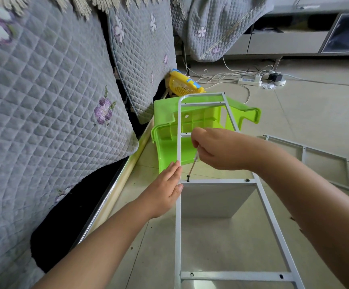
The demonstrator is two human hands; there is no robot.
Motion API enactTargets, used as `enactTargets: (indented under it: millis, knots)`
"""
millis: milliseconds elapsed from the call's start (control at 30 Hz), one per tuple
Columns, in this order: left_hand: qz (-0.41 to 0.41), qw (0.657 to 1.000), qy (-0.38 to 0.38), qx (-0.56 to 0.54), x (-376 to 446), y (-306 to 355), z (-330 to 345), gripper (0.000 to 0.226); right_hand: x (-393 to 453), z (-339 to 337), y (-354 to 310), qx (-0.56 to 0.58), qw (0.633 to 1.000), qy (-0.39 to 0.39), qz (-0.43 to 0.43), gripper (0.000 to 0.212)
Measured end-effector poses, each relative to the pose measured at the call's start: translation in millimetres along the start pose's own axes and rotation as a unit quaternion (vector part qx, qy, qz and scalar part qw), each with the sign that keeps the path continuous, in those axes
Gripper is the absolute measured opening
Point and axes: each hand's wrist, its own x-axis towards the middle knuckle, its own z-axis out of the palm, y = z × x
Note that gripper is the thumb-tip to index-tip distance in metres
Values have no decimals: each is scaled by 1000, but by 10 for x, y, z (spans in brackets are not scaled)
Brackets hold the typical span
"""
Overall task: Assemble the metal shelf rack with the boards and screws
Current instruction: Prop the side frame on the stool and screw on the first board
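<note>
The white metal frame (227, 226) lies flat on the tiled floor (294, 113), its far end over a green plastic stool (169, 147). A white board (213, 200) stands under its middle crossbar. The left hand (165, 189) lies flat against the frame's left rail, grip apart. The right hand (217, 149) has its grip clamped on a screwdriver (193, 166), tip on a dark screw (188, 177) at the crossbar's left end.

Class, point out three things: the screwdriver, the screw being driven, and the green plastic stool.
screwdriver (192, 166), head view, on its thin shaft.
screw (188, 177), head view, on its dark head.
green plastic stool (167, 115), head view, on its upper left panel.
</note>
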Motion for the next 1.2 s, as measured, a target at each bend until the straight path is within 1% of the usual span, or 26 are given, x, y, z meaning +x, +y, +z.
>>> enactTargets:
  millis: [100,267,333,433,500,567,633,667,733,767,867,967,1033,1100,1167,1200]
  knots:
    - [1,1000,3,19,3,-4,13,52,25,-48,-12,0,1000,-7,-1,23]
    - [1,999,6,35,-7,15,7,52,87,-55,-58,-60,998,-5,16,33]
    - [-2,999,3,41,-9,17,5,52,97,-53,-92,-107,993,10,40,44]
    - [-2,999,4,41,-13,19,7,52,100,-16,-84,-148,986,45,67,50]
    - [-2,999,-1,42,-25,23,8,52,69,-9,-50,-115,991,34,56,48]
    - [-1,999,-1,47,-25,23,7,52,31,-25,0,-29,999,0,20,38]
    - [-1,999,-1,48,-20,29,-3,53,-8,-40,3,17,999,-27,-4,29]
    - [-2,999,-2,47,-20,34,-7,53,-12,-41,-6,22,999,-31,-10,27]
    - [-5,999,-4,50,-22,39,-9,53,3,-25,-14,-4,999,-29,-22,25]
    - [-6,999,-5,53,-27,43,-8,53,10,-28,-27,-34,999,-25,-23,26]
    - [-7,998,-2,67,-34,42,3,53,41,-70,-72,-119,993,4,8,43]
    - [-7,994,4,108,-28,32,11,53,79,-75,-56,-138,989,27,44,50]
    - [-11,990,6,138,-10,30,11,53,91,-48,-45,-145,987,46,54,49]
    - [-15,983,6,181,10,45,15,56,96,9,-27,-136,987,75,35,41]
    - [-11,977,13,214,10,28,20,74,100,100,-1,-82,991,107,4,30]
    - [-7,975,21,222,10,11,34,84,90,133,3,-55,990,126,-16,28]
